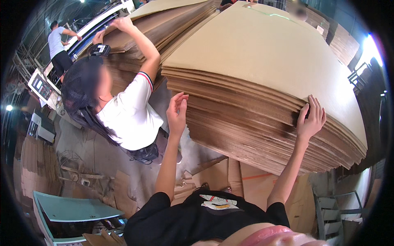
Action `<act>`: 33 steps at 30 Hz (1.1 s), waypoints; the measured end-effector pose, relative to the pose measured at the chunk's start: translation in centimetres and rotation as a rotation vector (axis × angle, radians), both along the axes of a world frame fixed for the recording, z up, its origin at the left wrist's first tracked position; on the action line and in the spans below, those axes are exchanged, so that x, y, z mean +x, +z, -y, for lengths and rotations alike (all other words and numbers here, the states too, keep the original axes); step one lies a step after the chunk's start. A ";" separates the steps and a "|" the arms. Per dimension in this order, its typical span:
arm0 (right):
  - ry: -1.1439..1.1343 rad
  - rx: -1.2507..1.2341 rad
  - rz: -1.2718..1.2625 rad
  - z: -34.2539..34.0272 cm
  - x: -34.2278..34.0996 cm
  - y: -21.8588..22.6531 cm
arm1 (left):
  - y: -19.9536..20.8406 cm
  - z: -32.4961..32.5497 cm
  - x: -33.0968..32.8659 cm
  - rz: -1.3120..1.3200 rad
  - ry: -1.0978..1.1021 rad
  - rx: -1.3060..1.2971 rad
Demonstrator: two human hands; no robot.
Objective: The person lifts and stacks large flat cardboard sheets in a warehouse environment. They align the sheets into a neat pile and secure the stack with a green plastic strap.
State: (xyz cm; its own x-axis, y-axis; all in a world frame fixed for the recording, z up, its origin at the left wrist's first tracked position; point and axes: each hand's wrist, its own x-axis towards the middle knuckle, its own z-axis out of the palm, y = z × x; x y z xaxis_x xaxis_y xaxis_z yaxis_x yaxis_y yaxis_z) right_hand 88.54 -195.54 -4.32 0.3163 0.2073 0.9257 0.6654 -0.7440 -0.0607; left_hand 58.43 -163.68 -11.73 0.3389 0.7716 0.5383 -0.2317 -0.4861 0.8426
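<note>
A tall stack of brown cardboard sheets [246,102] stands in front of me, its smooth top sheet [262,45] facing up. My right hand [312,118] touches the near edge of the stack on the right, fingers stretched over the rim of the upper sheets and thumb by the side. Close to the stack's left corner, my left hand [178,115] is raised with fingers loosely bent and nothing visible in it. Whether its fingertips touch the sheet edges, I cannot tell.
A co-worker in a white shirt [129,115] stands at my left, arms raised at a second cardboard stack [164,24]. Another person [57,43] works by a long machine farther back. Low left is a blue-green cabinet [78,209]; a metal rack [330,213] stands low right. Flattened cardboard [215,172] lies underfoot.
</note>
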 end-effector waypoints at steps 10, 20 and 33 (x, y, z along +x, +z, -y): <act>-0.100 -0.052 0.060 -0.5 3.4 -3.8 | -4.5 2.5 -1.8 -0.149 -0.063 0.003; -0.166 0.067 0.162 2.9 8.3 -8.5 | -10.6 -3.6 -2.9 -0.160 0.053 -0.087; -0.221 0.353 0.061 4.4 8.5 -11.6 | -8.9 -24.5 9.4 0.143 -0.506 0.240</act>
State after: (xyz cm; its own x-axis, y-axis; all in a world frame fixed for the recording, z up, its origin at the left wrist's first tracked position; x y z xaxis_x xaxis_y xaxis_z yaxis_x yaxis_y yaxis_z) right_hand 97.04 -199.99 -15.90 0.2598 -0.1926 0.9462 0.5020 -0.8101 -0.3028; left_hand 67.83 -139.18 -20.65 0.5451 0.3827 0.7459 -0.5885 -0.4590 0.6656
